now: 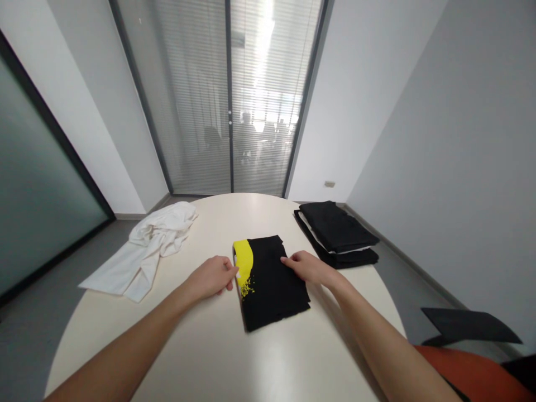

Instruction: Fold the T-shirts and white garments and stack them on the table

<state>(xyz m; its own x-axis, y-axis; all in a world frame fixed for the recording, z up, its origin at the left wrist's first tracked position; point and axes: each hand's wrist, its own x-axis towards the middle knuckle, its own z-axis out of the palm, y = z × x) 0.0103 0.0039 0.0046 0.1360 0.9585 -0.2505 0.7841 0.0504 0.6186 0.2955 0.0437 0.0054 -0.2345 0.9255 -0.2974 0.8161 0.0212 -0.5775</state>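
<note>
A folded black garment (272,287) with a yellow printed patch and yellow specks lies near the middle of the table. At its left edge, beside the yellow patch, is my left hand (214,276), with curled fingers and the thumb against the fold. My right hand (307,267) grips the opposite edge, its thumb on top and its other fingers partly hidden below. The garment is a neat rectangle with slightly uneven layers showing along the right and near edges.
A crumpled white cloth (161,237) lies at the table's left side. A stack of folded dark clothes (337,231), with a white layer showing, sits at the back right. The round table (209,363) has an orange and black chair (469,371) at its right.
</note>
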